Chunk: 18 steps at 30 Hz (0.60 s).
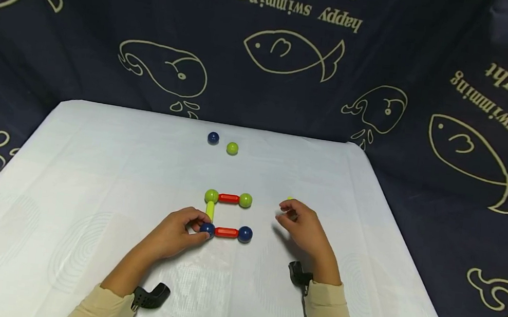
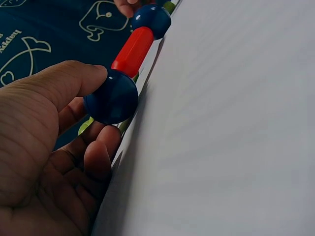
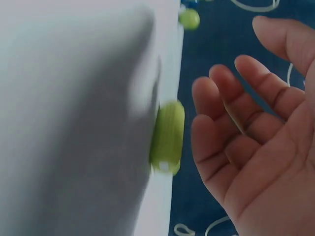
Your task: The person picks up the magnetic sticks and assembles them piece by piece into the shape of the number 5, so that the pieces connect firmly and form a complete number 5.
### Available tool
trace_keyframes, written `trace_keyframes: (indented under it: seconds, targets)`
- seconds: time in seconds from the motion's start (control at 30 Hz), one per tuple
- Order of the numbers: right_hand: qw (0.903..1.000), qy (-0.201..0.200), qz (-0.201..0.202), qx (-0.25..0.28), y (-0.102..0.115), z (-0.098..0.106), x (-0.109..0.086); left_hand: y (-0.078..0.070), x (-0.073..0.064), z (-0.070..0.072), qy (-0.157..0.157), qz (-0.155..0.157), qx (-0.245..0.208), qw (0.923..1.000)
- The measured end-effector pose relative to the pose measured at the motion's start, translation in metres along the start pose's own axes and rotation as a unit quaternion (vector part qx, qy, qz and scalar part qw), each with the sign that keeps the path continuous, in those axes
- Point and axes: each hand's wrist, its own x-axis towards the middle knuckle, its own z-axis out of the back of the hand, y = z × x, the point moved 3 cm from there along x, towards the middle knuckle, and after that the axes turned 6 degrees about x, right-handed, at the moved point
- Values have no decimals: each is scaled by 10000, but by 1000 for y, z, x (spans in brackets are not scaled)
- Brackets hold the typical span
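My left hand [image 1: 176, 233] pinches a blue ball [image 2: 114, 98] between thumb and fingers. That ball is the near left corner of a C-shaped frame lying on the table. From it a red rod [image 1: 226, 232] runs right to another blue ball [image 1: 245, 234], and a yellow-green rod [image 1: 210, 210] runs back to a green ball [image 1: 212, 196]. A second red rod [image 1: 228, 198] links that one to another green ball [image 1: 245, 200]. My right hand [image 1: 304, 228], fingers loosely bent, holds nothing. Beside its fingers lies a loose yellow-green rod [image 3: 167, 137], mostly hidden by the hand in the head view.
Farther back on the white-covered table [image 1: 142, 157] sit a loose blue ball [image 1: 213, 138] and a loose green ball [image 1: 232, 148]. A dark cloth [image 1: 288, 100] with fish and whale drawings hangs behind the table and spreads along its sides.
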Motion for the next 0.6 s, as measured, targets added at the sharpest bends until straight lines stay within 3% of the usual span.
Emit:
trace_keyframes:
  seconds: [0.3, 0.6]
  targets:
    - [9979, -515, -359, -125, -17, 24, -4, -1, 0, 0, 16, 46, 6, 10000]
    - [9983, -361, -339, -320, -21, 22, -3, -1, 0, -1, -7, 32, -7, 10000]
